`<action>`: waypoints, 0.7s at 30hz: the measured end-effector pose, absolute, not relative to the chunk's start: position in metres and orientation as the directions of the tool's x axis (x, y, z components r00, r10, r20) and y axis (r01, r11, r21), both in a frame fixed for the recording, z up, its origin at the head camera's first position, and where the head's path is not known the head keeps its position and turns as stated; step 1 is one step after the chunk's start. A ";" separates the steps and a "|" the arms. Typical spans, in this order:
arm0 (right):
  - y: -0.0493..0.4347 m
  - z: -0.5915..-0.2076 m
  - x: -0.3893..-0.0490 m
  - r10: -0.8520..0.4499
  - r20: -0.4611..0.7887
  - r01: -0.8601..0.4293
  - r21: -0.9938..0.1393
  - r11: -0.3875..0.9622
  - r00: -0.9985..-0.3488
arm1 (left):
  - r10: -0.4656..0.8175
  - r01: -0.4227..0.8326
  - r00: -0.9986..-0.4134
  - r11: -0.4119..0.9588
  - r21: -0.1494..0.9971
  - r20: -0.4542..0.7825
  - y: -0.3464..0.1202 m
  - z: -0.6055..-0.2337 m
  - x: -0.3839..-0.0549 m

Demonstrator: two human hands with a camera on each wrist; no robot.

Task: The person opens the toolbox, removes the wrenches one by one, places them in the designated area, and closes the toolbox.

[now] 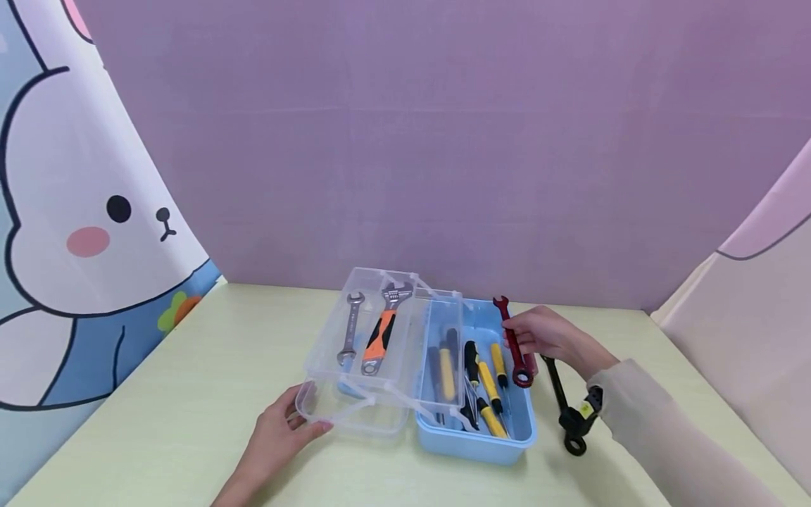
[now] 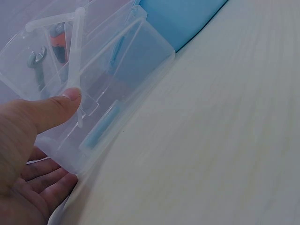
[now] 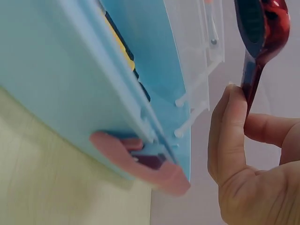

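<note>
My right hand [image 1: 541,332] pinches a red combination wrench [image 1: 514,343] between thumb and fingers, over the right wall of a light blue toolbox [image 1: 472,445]. In the right wrist view the ring end of this wrench points up, clear of the box wall. My left hand [image 1: 279,429] holds the near left corner of the clear plastic tray [image 1: 323,362], thumb on its edge and fingers around the outside. A silver open-ended wrench [image 1: 350,327] and an adjustable wrench [image 1: 380,334] with an orange and black handle lie in the tray. Yellow and black screwdrivers [image 1: 488,384] lie in the toolbox.
The clear tray hangs by plastic arms [image 1: 412,403] over the toolbox's left part. A pink latch [image 3: 136,161] sits on the box's side. Right of the box, a black wrench [image 1: 556,380] lies on the table [image 1: 209,373], partly hidden by the wrist camera. A purple cloth [image 1: 443,155] stands behind.
</note>
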State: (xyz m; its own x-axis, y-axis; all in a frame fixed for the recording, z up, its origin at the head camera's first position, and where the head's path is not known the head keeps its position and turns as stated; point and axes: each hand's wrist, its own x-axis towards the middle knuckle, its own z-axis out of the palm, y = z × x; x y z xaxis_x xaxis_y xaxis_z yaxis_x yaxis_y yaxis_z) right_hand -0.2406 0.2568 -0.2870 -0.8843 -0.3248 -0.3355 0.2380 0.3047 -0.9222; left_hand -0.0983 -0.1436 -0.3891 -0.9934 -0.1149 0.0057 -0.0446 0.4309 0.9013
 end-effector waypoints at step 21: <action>0.315 -0.301 -0.232 -0.327 -0.358 0.268 -0.919 0.289 -0.875 | -0.127 -0.082 -0.991 0.442 0.893 -0.027 -0.143 -0.386 -0.099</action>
